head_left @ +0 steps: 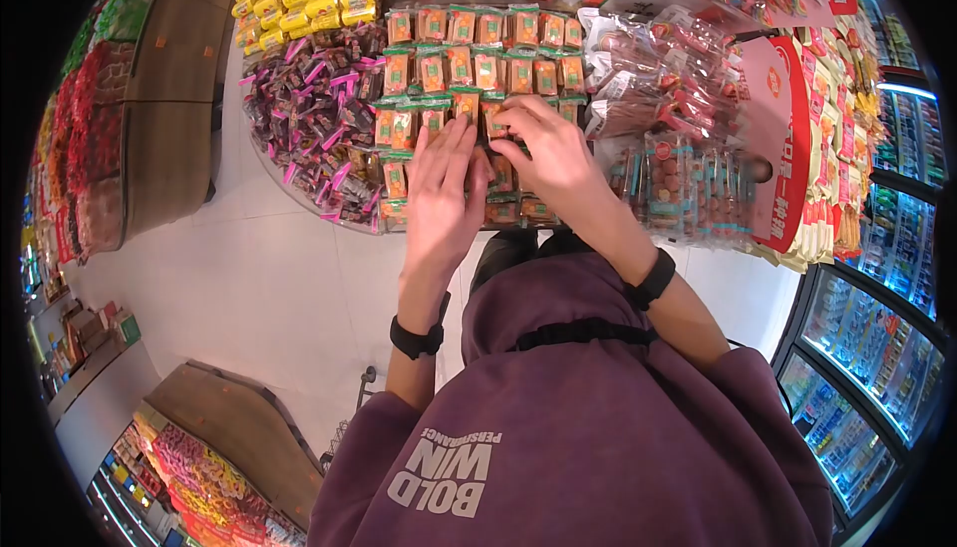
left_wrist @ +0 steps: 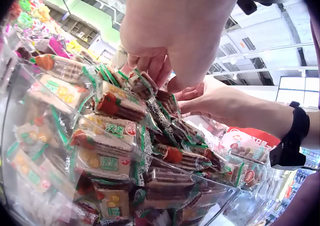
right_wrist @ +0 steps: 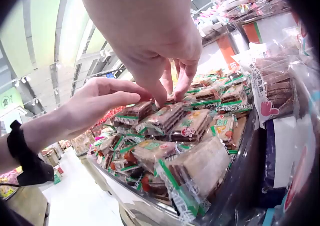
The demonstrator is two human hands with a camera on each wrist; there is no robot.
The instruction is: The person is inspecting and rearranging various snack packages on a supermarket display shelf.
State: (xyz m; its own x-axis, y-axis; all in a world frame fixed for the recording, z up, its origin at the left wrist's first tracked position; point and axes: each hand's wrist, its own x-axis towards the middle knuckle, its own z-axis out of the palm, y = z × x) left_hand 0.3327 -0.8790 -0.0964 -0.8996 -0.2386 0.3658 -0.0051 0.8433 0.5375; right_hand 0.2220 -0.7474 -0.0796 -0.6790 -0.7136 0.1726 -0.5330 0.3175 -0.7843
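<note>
Right hand [head_left: 551, 151] at a pack [head_left: 493, 122], upper middle of the head view.
It pinches the pack, whose long axis seems to run up-frame; left hand [head_left: 443, 172], straight-fingered, grasps nothing, just left.

Lit glass-door coolers [head_left: 867, 343] stand beside pale tiled floor [head_left: 269, 268].

Purple top [head_left: 598, 427], white "BOLD WIN" lettering [head_left: 461, 485], black wrist straps [head_left: 653, 280], black waist strap [head_left: 583, 332]

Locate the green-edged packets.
In the head view's upper middle, the green-edged packets lie between pink-ended packets at left and clear bags at right.
</note>
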